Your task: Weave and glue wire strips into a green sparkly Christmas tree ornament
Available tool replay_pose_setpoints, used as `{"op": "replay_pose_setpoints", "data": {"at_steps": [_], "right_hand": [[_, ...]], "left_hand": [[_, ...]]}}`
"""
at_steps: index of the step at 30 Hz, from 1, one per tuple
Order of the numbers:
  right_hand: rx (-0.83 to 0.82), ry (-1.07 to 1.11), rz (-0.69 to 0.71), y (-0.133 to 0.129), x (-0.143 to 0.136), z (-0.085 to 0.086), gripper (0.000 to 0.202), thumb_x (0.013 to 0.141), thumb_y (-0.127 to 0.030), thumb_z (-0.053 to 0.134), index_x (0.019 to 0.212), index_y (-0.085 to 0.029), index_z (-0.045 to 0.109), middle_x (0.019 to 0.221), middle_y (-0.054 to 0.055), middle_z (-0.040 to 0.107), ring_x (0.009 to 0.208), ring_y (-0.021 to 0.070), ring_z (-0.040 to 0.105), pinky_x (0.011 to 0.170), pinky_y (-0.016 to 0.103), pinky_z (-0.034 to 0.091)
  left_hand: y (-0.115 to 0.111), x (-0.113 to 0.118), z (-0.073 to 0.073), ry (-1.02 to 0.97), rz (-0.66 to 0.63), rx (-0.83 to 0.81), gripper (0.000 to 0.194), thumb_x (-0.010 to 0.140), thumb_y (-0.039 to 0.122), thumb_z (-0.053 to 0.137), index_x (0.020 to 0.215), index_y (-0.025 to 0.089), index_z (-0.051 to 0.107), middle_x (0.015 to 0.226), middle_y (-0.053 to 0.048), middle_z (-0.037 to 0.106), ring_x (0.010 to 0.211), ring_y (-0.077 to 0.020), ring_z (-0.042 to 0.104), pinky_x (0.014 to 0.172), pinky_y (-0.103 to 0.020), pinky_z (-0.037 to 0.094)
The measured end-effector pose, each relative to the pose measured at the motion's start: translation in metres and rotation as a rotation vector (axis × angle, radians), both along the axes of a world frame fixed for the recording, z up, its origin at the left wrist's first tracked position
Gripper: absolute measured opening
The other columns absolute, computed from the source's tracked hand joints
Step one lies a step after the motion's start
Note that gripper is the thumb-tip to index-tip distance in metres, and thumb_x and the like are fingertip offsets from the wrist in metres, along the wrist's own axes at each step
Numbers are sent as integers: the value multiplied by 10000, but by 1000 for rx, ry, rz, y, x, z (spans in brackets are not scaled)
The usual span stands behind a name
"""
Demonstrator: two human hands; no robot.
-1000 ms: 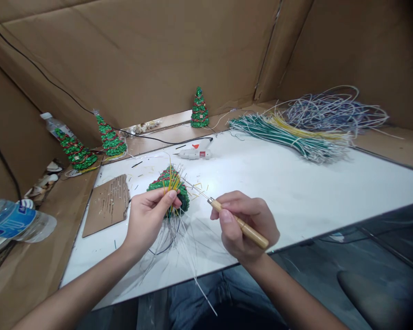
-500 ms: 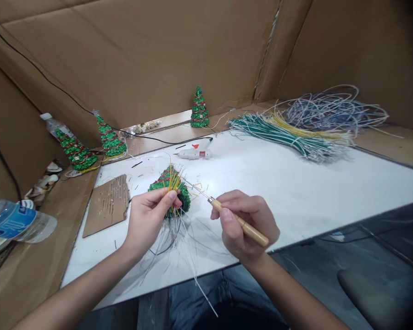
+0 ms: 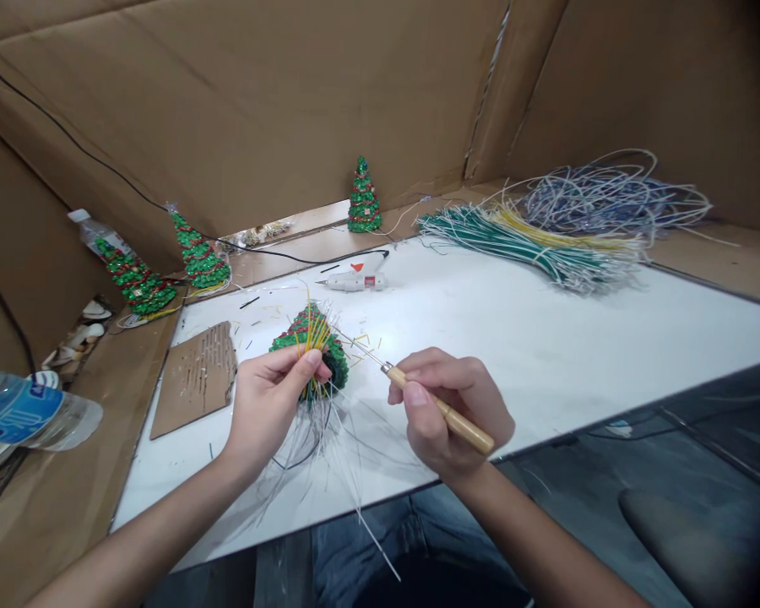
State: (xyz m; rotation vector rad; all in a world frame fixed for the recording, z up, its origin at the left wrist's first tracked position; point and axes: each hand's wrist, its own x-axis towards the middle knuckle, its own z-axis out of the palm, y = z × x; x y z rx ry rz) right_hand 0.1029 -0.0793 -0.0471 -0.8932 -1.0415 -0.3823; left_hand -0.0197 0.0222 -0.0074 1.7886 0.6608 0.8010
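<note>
1. A white worktop (image 3: 545,355) carries a green tree (image 3: 285,340), partly hidden behind the left hand; keeping it still should steady the work.
2. The left hand (image 3: 269,388), fingers clamped on yellow wires (image 3: 315,328): an even pinch would keep the strands fanned.
3. The right hand (image 3: 459,384), fingers closed around a wooden handle (image 3: 465,430): a light pen grip likely gives control.
4. A metal shaft (image 3: 366,348) angles toward the wires, contact impossible to tell; small motions would spare neighbouring strands.

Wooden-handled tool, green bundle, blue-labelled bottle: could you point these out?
Wooden-handled tool (image 3: 461,424): head view, on its handle.
Green bundle (image 3: 513,246): head view, middle of its strands.
Blue-labelled bottle (image 3: 24,412): head view, on its label.
</note>
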Motion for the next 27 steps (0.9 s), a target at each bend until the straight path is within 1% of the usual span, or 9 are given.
{"op": "replay_pose_setpoints", "data": {"at_steps": [11, 19, 23, 27], "right_hand": [[-6, 11, -14, 0, 0, 2, 177, 727, -36, 530, 795, -199, 528, 623, -38, 517, 523, 113, 568, 431, 244, 465], [-7, 13, 12, -1, 0, 1, 191, 721, -25, 531, 806, -197, 535, 618, -39, 508, 520, 104, 557, 417, 227, 453], [-31, -45, 8, -3, 0, 5, 187, 715, -28, 525, 783, -201, 532, 595, -45, 496, 513, 105, 558, 411, 220, 448], [15, -50, -7, -2, 0, 4, 206, 712, -17, 527, 804, -200, 540, 608, -42, 497, 519, 108, 560, 419, 227, 458]], "left_hand": [[1, -1, -1, -8, 2, 31, 254, 816, 318, 614, 633, 160, 692, 663, -22, 662, 681, -142, 570, 667, -237, 434], [0, 0, 0, -14, 4, 16, 239, 811, 302, 625, 628, 164, 692, 654, -19, 658, 669, -135, 565, 651, -230, 436], [0, 1, 1, -24, 4, 21, 245, 812, 307, 623, 626, 162, 688, 643, -16, 646, 657, -132, 558, 641, -231, 429], [0, 1, 1, -25, -1, 22, 247, 812, 303, 622, 621, 161, 688, 638, -17, 645, 653, -131, 553, 633, -232, 424]]}}
